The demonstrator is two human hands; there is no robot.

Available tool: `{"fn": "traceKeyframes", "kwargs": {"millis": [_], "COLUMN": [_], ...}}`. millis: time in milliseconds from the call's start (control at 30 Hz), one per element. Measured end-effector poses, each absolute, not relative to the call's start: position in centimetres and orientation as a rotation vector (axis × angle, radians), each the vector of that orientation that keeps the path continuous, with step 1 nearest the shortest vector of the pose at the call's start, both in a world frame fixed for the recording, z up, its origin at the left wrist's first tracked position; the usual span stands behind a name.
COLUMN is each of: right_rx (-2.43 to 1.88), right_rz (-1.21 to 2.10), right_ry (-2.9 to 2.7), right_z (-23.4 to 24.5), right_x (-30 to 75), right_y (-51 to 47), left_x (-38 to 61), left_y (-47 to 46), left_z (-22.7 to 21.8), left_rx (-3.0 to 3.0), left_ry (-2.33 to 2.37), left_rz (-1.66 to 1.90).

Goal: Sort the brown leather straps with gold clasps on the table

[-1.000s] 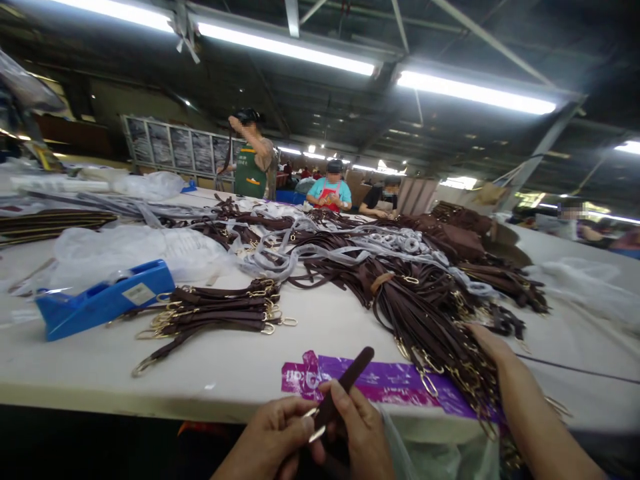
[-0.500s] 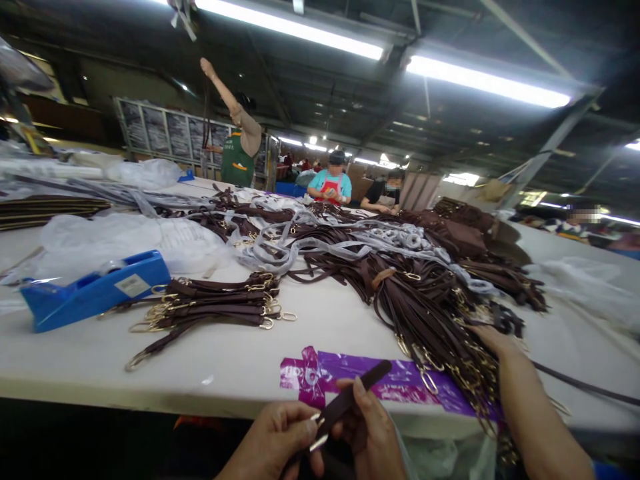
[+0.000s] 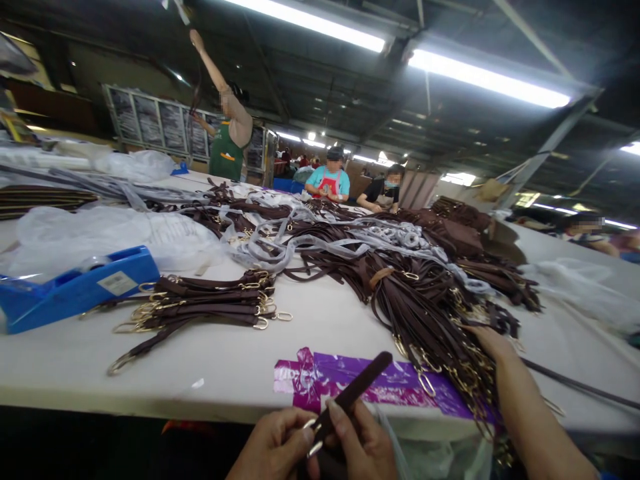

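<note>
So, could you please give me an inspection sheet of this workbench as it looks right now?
Surface: white table, with a purple printed strip along its near edge.
Job's things: short brown strap with a metal fitting at its lower end.
Clutter: bundle of ringed straps; large pile of long straps; blue tape dispenser; clear plastic bags.
Hands: left hand and right hand both grip the short brown strap; a co-worker's arm reaches into the pile from the right.
Cables: thin dark line on the table; cable or strap, cannot tell.
Surroundings: standing person with a raised arm; seated people beyond; strip lights.
</note>
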State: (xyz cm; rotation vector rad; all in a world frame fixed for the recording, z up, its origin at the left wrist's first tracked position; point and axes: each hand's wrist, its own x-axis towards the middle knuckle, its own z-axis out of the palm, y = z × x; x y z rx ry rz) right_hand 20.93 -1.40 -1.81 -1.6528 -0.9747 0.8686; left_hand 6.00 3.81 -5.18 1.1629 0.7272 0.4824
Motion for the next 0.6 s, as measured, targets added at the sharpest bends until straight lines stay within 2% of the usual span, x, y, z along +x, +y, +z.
{"fn": "traceKeyframes", "kwargs": {"millis": [333,600], "right_rx": [-1.422,-1.606], "right_rz": [1.136,0.998], "right_ry": [-0.628,-0.745], "right_z": [-3.1,-3.8], "right_x": [20.8,20.6], "right_y": [-0.8,-1.0], "left_x": [5.9,5.9], "left_y": [3.8,3.8], "left_z": [-6.4,-6.5], "left_rx": [1.142,1.157], "left_ry": [0.731,0.779], "left_rz": [0.495,0.509]}}
